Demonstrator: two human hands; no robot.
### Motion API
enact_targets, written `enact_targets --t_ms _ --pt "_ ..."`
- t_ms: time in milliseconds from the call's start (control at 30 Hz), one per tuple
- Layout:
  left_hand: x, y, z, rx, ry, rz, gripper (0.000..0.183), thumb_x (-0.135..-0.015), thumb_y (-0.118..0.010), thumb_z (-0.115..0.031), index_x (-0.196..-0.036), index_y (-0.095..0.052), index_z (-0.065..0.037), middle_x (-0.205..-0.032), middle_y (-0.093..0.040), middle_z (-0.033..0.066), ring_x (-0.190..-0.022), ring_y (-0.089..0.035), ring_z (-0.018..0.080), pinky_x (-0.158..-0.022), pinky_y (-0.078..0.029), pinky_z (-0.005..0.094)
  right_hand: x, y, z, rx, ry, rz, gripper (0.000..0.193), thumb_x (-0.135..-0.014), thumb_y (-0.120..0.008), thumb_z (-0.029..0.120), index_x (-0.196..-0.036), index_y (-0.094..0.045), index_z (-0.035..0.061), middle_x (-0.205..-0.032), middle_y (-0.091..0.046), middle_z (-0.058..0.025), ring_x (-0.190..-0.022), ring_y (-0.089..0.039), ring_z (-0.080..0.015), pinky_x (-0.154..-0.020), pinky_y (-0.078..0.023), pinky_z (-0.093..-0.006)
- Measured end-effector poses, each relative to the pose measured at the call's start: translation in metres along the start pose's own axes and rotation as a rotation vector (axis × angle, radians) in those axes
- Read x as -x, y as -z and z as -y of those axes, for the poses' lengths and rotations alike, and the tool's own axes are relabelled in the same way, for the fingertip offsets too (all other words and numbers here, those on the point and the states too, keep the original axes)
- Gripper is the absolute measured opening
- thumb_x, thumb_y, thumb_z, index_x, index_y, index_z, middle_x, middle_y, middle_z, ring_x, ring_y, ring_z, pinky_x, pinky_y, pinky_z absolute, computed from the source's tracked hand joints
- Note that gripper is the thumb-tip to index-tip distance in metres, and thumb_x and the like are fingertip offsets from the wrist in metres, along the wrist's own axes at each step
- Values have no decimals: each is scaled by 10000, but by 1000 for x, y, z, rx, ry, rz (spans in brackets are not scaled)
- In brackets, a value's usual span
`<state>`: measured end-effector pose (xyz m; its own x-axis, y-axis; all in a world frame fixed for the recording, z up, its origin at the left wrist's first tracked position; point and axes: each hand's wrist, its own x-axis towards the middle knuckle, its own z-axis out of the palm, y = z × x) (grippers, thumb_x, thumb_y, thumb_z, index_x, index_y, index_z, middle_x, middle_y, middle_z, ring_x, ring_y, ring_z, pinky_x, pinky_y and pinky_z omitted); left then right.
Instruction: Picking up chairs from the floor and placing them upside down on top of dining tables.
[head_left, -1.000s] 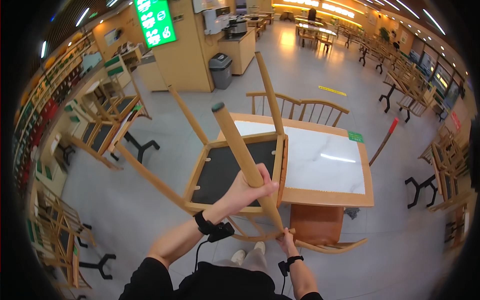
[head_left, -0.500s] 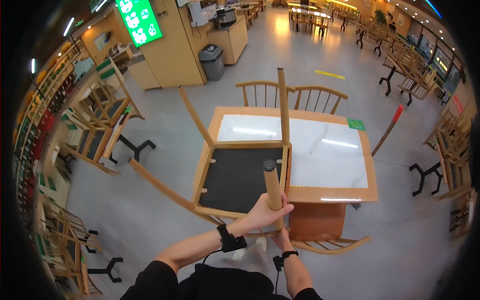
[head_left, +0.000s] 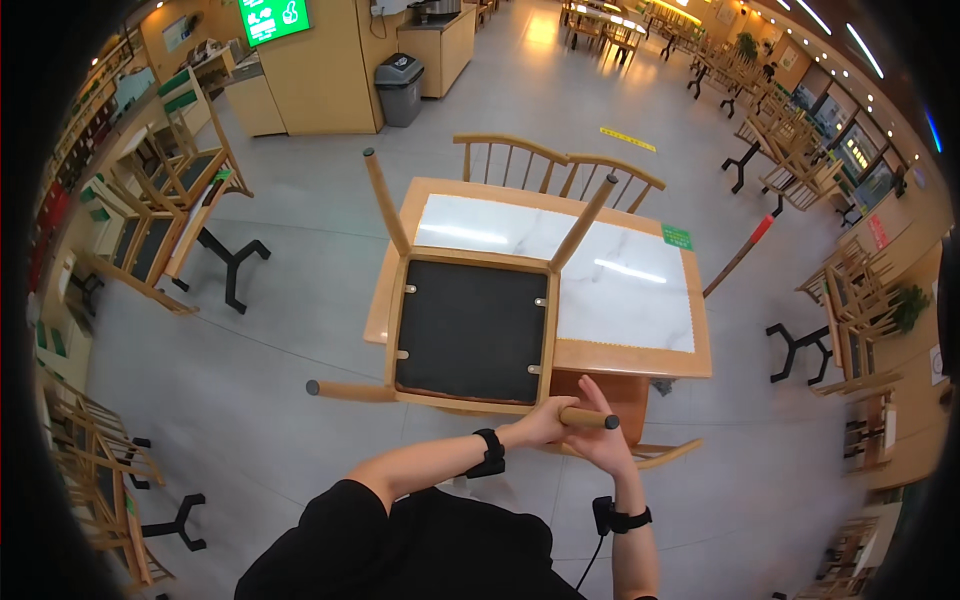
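Observation:
An upside-down wooden chair (head_left: 551, 330) lies over the left part of the table (head_left: 630, 362), its black seat underside (head_left: 472, 330) facing up and its legs sticking up and outward. My left hand (head_left: 538, 424) is closed round the near right chair leg (head_left: 590, 418), close to the seat frame. Right beside that leg is my right hand (head_left: 604, 440), its fingers stretched out and apart; whether its palm touches the leg is hard to tell. The chair's backrest is mostly hidden below the seat.
Another chair with an orange-brown seat (head_left: 622, 400) stands at the table's near side. Two chair backs (head_left: 560, 165) line its far side. A red-tipped stick (head_left: 740, 255) rises beyond the right edge. A grey bin (head_left: 400, 92) and tables bearing stacked chairs (head_left: 165, 225) stand around.
The chair has tilted and turned, so its seat underside faces me more squarely and the near right leg points right. My right hand has come up from below that leg, and its fingers have spread.

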<state>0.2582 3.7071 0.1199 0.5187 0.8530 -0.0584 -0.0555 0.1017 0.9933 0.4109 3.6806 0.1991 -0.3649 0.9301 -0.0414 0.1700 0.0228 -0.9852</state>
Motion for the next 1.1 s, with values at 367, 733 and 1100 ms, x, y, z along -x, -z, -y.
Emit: enact_targets --t_ms 367,733,1100 --pt "121 120 24 -438 -35 -250 301 -859 -644 -123 -1137 -595 -19 -1069 -624 146 -1013 -622 250 -891 -513 355 -12 -50 -13 -36 38 -421 246 -884 -717 81 -1113 -657 16 -959 -691 -51 -902 -627 -112 -821 -500 -255" --pt "273 191 -9 -424 -32 -812 426 -845 -697 -97 -1202 -473 -33 -1274 -530 129 -1124 -552 220 -980 -448 395 -15 -54 -10 -121 -14 -547 383 -981 -615 230 -650 -496 76 -653 -521 1 -686 -501 -78 -677 -410 -258" --pt "239 199 -31 46 -86 -750 189 -836 -614 54 -904 -528 -101 -1146 -603 49 -1075 -539 148 -927 -418 319 -6 -60 -3 -102 -56 -476 217 -912 -704 188 -774 -583 73 -747 -583 14 -766 -553 -78 -720 -429 -242"
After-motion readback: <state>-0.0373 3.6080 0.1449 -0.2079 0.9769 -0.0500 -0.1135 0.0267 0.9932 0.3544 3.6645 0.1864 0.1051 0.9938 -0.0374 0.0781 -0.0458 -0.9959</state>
